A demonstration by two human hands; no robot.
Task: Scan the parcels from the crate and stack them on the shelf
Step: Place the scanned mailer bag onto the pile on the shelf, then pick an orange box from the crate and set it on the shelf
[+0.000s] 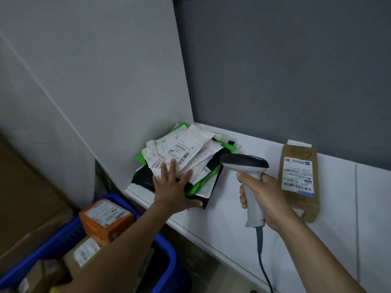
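Note:
A pile of flat parcels [186,153], white, green and black mailers with barcode labels, lies in the back left corner of the white shelf [232,225]. My left hand [172,190] lies flat on the pile's near edge, fingers spread and straight. My right hand [263,197] grips the handle of a white barcode scanner [245,163]; its dark head points left at the pile. A brown padded parcel [298,178] with a white label lies on the shelf to the right of the scanner. The blue crate [165,248] stands below at the lower left and holds an orange box [106,219] and cardboard parcels.
A white side panel [105,81] and a grey back wall [285,70] close in the shelf corner. Brown cardboard boxes [27,208] stand left of the crate. The scanner's grey cable [262,265] hangs down past the shelf's front edge.

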